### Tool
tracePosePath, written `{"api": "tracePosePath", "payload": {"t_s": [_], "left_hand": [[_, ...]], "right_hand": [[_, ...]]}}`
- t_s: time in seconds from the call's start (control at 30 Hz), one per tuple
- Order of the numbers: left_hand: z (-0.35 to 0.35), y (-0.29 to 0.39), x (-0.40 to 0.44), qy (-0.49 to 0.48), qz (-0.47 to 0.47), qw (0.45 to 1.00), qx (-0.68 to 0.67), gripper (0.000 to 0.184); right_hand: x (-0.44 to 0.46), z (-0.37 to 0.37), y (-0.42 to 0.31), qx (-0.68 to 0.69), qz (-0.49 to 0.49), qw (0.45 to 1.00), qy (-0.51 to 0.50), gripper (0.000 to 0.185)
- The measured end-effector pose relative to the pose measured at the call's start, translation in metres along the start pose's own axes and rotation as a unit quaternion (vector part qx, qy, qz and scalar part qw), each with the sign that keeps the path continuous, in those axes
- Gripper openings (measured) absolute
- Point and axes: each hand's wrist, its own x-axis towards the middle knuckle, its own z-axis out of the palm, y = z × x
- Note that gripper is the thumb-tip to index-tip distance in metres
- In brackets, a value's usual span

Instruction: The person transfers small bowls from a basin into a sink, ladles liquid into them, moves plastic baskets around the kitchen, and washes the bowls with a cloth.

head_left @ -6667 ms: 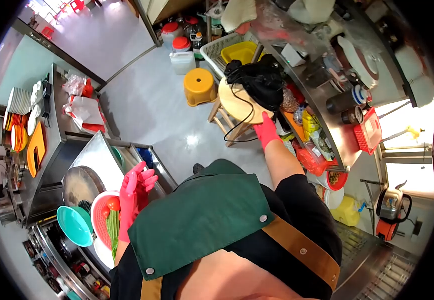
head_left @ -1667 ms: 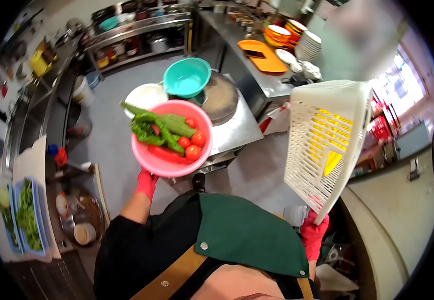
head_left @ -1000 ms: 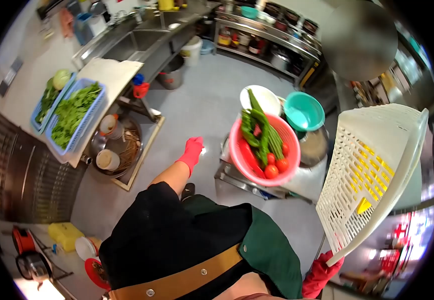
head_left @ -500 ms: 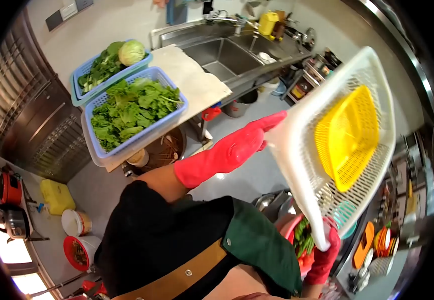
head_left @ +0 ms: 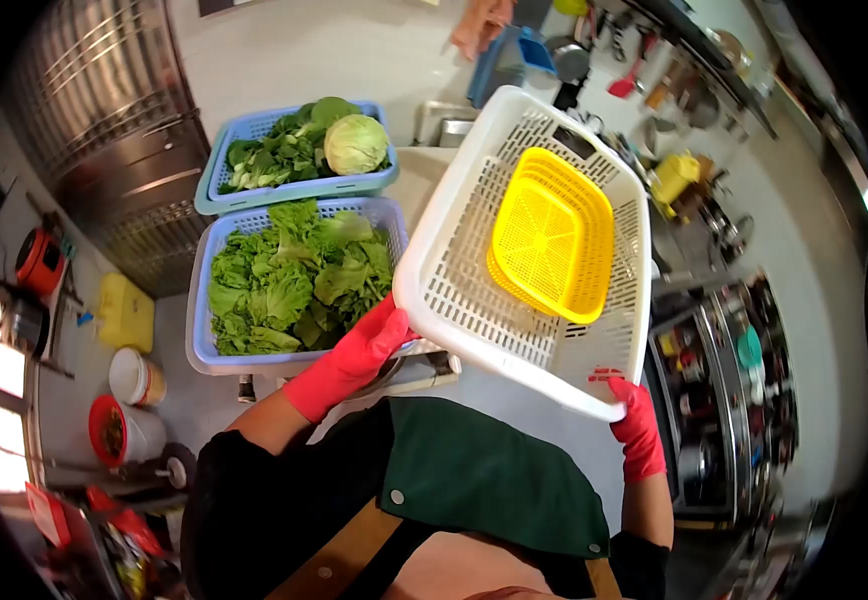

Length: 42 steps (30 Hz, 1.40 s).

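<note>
A large white plastic basket is held up in front of me, tilted, with a smaller yellow basket lying inside it. My left hand, in a red rubber glove, grips its near left corner; most of the fingers are hidden behind the wall. Also gloved in red, my right hand is closed on the near right corner, and some fingers show through the slots. Just beyond my left hand stands a blue basket full of leafy lettuce.
Behind the lettuce, another blue basket holds greens and a round cabbage. On the right is a metal shelf rack with jars and bottles. Utensils hang along the back wall. Buckets and a yellow jerrycan stand at left.
The white basket has swung left and levelled somewhat, with the yellow one inside. My left hand, earlier stretched out against its side, now grips a corner. My view has turned.
</note>
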Motion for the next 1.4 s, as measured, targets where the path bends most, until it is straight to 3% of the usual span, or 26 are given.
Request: {"api": "tracePosePath", "payload": {"t_s": [0.07,0.1,0.17,0.27,0.37,0.43,0.47,0.5,0.53,0.57,0.6,0.63,0.7,0.73,0.8,0.83,0.87,0.93,0.97,1.0,1.03,1.13,1.2,1.27,1.33,1.4], "left_hand": [[0.002,-0.016,0.022,0.092,-0.055,0.993,0.040,0.065],[0.010,-0.023,0.035,0.135,-0.039,0.989,0.040,0.064],[0.026,-0.037,0.058,0.200,-0.021,0.980,0.007,0.063],[0.039,-0.058,0.092,0.255,0.005,0.966,-0.050,0.062],[0.054,-0.068,0.109,0.268,0.008,0.963,-0.031,0.061],[0.059,-0.072,0.117,0.349,-0.037,0.937,-0.001,0.064],[0.069,-0.063,0.121,0.394,-0.071,0.915,0.046,0.065],[0.075,-0.057,0.124,0.436,-0.107,0.889,0.093,0.065],[0.061,-0.070,0.122,0.520,-0.074,0.833,0.171,0.069],[0.055,-0.067,0.122,0.531,-0.004,0.810,0.248,0.070],[0.047,-0.061,0.123,0.534,0.064,0.779,0.323,0.072],[0.041,-0.055,0.121,0.532,0.132,0.738,0.393,0.074],[0.033,-0.041,0.096,0.529,0.102,0.598,0.594,0.077],[0.029,-0.032,0.076,0.517,0.083,0.511,0.682,0.079],[-0.014,-0.059,0.013,0.620,0.132,0.484,0.603,0.076],[-0.031,-0.077,-0.022,0.690,0.124,0.393,0.596,0.074],[-0.047,-0.098,-0.049,0.796,0.157,0.402,0.426,0.067],[-0.113,-0.178,-0.153,0.878,-0.125,0.367,0.280,0.049],[-0.104,-0.179,-0.139,0.766,-0.340,0.399,0.371,0.035],[-0.093,-0.179,-0.124,0.602,-0.494,0.405,0.479,0.024],[-0.055,-0.161,-0.089,0.372,-0.550,0.390,0.638,0.035],[-0.055,-0.147,-0.053,0.514,-0.254,0.674,0.466,0.042],[-0.063,-0.142,-0.037,0.548,-0.018,0.784,0.292,0.049],[-0.064,-0.137,-0.027,0.557,0.063,0.747,0.357,0.051],[-0.073,-0.147,-0.021,0.543,0.092,0.790,0.270,0.050],[-0.062,-0.142,-0.007,0.533,0.082,0.797,0.273,0.051]], "right_hand": [[0.083,-0.029,-0.010,-0.121,-0.069,0.987,-0.081,0.034],[0.121,-0.038,-0.014,-0.084,-0.008,0.992,-0.098,0.033],[0.185,-0.053,-0.031,-0.248,-0.136,0.944,-0.171,0.032],[0.256,-0.062,-0.069,-0.215,-0.143,0.936,-0.240,0.033],[0.312,-0.075,-0.074,-0.193,-0.033,0.943,-0.268,0.030],[0.349,-0.079,-0.052,-0.354,-0.247,0.836,-0.338,0.029],[0.345,-0.068,-0.059,-0.198,-0.036,0.930,-0.309,0.027],[0.346,-0.061,-0.055,-0.172,-0.009,0.938,-0.300,0.027],[0.346,-0.057,-0.047,-0.146,0.019,0.946,-0.289,0.027],[0.350,-0.055,-0.038,-0.120,0.044,0.952,-0.278,0.027],[0.353,-0.053,-0.026,-0.138,-0.063,0.937,-0.314,0.029],[0.359,-0.059,-0.026,-0.155,-0.007,0.940,-0.304,0.029],[0.338,-0.051,-0.064,-0.194,0.107,0.933,-0.284,0.031],[0.335,-0.049,-0.065,-0.140,0.128,0.936,-0.296,0.037],[0.353,-0.050,-0.053,-0.119,0.084,0.950,-0.276,0.042],[0.364,-0.046,-0.050,-0.106,0.062,0.956,-0.265,0.045],[0.372,-0.034,-0.058,-0.036,0.035,0.964,-0.262,0.049],[0.396,-0.018,-0.069,-0.044,0.043,0.967,-0.247,0.050],[0.410,-0.014,-0.073,-0.072,0.060,0.964,-0.248,0.051],[0.432,-0.018,-0.066,-0.099,0.033,0.955,-0.276,0.052],[0.460,-0.023,-0.051,-0.125,0.005,0.945,-0.303,0.053],[0.449,-0.006,-0.064,-0.112,-0.022,0.937,-0.329,0.055],[0.438,0.000,-0.083,-0.115,-0.028,0.936,-0.332,0.053],[0.439,0.006,-0.088,-0.131,-0.024,0.937,-0.323,0.052],[0.448,0.009,-0.084,-0.130,-0.023,0.939,-0.316,0.052],[0.463,0.008,-0.073,-0.114,-0.027,0.943,-0.312,0.051]]}}
